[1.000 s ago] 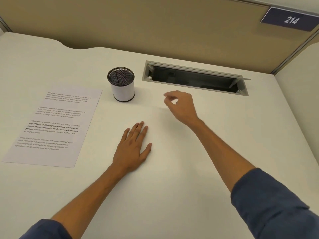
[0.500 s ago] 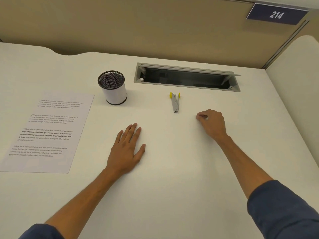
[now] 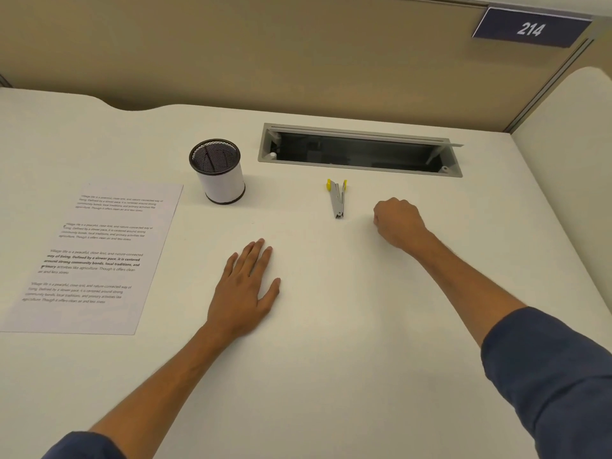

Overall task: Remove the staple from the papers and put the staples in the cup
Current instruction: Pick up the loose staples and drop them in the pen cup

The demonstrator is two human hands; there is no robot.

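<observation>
The printed paper (image 3: 96,256) lies flat at the left of the white desk (image 3: 331,359). Two small dark staples show at its left text margin, one staple (image 3: 65,226) above the other staple (image 3: 42,267). A white cup with a black mesh inside (image 3: 218,172) stands upright just beyond the paper's top right corner. A grey staple remover with yellow grips (image 3: 337,200) lies on the desk to the right of the cup. My left hand (image 3: 245,286) rests flat on the desk, fingers straight. My right hand (image 3: 397,223) rests curled in a fist just right of the remover, holding nothing visible.
An open grey cable slot (image 3: 361,150) is set into the desk behind the staple remover. A tan partition wall with a blue "214" sign (image 3: 530,28) rises behind. A second desk surface (image 3: 569,160) adjoins on the right.
My right hand left the staple remover lying on the desk, drew back to the right and curled into a fist. My left hand stayed flat.
</observation>
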